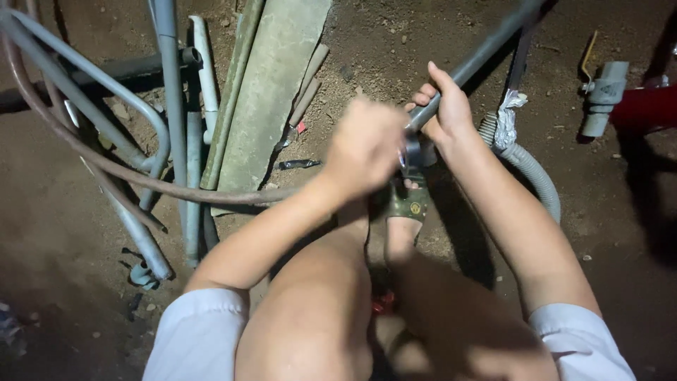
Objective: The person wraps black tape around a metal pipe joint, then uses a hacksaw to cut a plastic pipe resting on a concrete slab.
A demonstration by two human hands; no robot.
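Surface: bare brown dirt ground point(437, 35), compacted, scattered with small stones, lit from above, darkening toward the near left and right edges. Outdoor or unfinished work area; no walls visible.

Lying far left of centre: flat grey slab point(271, 92), long axis running near-to-far, tilted slightly right at the far end. Left of it: bundle of grey pipes point(173, 106) and a curved brown hose point(106, 166) crossing toward the centre. Right of centre: corrugated grey conduit point(536, 176), curving toward the near right. Far right: grey valve fitting point(603, 95) with a yellow lever, beside a red object point(649, 106).

Held at centre: grey metal pipe point(479, 60), long axis diagonal, pointing from the centre up to the far right, near end at the hands.

Right hand point(444, 113): fingers wrapped tight around the pipe close to its near end.

Left hand point(363, 144): motion-blurred, closed at the pipe's near end against a dark tape roll point(411, 152); exact grip not distinguishable.

Below the hands: bare knees, sandalled foot point(405, 204) on the dirt.
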